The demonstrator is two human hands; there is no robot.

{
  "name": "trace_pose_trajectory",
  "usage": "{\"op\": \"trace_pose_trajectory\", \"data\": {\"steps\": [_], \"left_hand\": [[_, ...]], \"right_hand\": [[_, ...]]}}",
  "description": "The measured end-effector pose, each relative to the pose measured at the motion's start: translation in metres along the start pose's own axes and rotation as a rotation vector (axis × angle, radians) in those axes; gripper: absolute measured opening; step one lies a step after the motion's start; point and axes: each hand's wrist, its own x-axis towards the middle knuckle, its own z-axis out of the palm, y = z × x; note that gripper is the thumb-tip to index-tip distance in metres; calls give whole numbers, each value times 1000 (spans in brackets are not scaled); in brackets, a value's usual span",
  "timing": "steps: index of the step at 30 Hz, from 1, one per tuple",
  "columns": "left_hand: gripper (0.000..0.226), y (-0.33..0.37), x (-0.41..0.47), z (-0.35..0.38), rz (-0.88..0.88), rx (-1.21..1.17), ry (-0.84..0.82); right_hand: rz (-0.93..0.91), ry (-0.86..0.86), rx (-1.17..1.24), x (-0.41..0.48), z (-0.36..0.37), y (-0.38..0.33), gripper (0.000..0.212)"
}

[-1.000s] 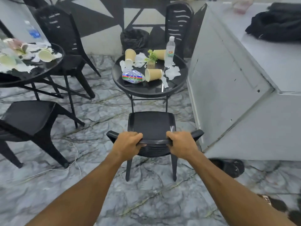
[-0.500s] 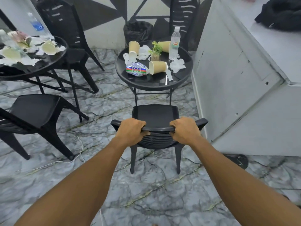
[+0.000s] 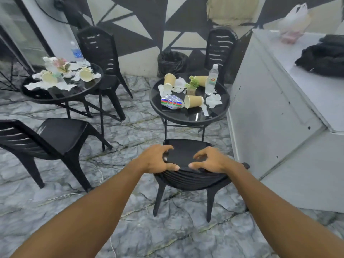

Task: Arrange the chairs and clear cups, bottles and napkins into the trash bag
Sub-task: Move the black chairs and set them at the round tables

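Under left hand point(image 3: 155, 162) and right hand point(image 3: 213, 161) — chair point(image 3: 191, 180) rail partly hidden.

My left hand point(image 3: 158, 161) and right hand point(image 3: 211, 161) hang loose over the black chair point(image 3: 191, 178)'s backrest, facing a surface point(image 3: 186, 121) strewn with cups point(image 3: 193, 101) and napkins point(image 3: 214, 100).

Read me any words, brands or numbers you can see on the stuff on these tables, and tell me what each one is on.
"PLUS", under what looks like "100": on the striped crushed bottle lying on the near table.
Orange logo on the clear bottle standing there: too small to read.
Blue label on the far bottle by the left table: blurred, unreadable.
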Motion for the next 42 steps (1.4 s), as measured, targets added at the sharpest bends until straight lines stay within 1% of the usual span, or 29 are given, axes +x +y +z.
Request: {"op": "trace_pose_trajectory", "data": {"steps": [1, 3, 6, 10, 14, 15, 17, 18, 19, 21, 25, 26, 29, 30, 34, 37, 39, 42], "left_hand": [[91, -8, 0, -16, -21, -3, 40], [81, -27, 4, -48, -74, 3, 116], [71, -65, 21, -94, -133, 85, 175], [70, -130, 58, -153, -154, 173, 180], [65, -181, 99, -201, -153, 213, 155], [64, -193, 111, -213, -148, 219, 136], [63, -212, 137, -238, -133, 235, 106], [62, -219, 151, -250, -119, 244, 97], [62, -225, 165, -262, -105, 249, 89], [63, -237, 194, -284, -94, 251, 73], [62, -264, 261, -324, -82, 259, 43], [62, -272, 282, -333, -84, 262, 41], [65, -291, 337, -360, -96, 277, 6], [65, -298, 360, -371, -107, 275, -5], [60, -317, 447, -420, -147, 279, -51], [58, -327, 511, -459, -116, 277, -30], [55, -333, 553, -480, -93, 278, -48], [60, -349, 626, -502, -54, 288, -86]], "right_hand": [[-21, 49, -8, 11, -2, -17, 72], [-71, 127, -44, 38, -6, -57, 59], [-135, 175, -119, 83, -9, -120, 47], [-165, 243, -207, 157, -14, -186, 49], [-111, 222, -204, 226, -26, -225, 47], [-98, 222, -195, 241, -30, -234, 45], [-92, 219, -207, 274, -42, -248, 26], [-87, 219, -210, 289, -49, -254, 20], [-70, 219, -200, 304, -55, -258, 23], [-44, 235, -195, 334, -70, -269, 37], [-5, 276, -170, 409, -99, -279, 32], [9, 278, -169, 433, -104, -278, 34], [35, 262, -182, 502, -124, -280, 49], [34, 250, -181, 529, -133, -281, 52], [68, 198, -156, 619, -177, -293, 52], [93, 194, -160, 681, -211, -301, 54], [116, 190, -158, 718, -232, -304, 52], [155, 202, -139, 778, -262, -301, 50]]}}
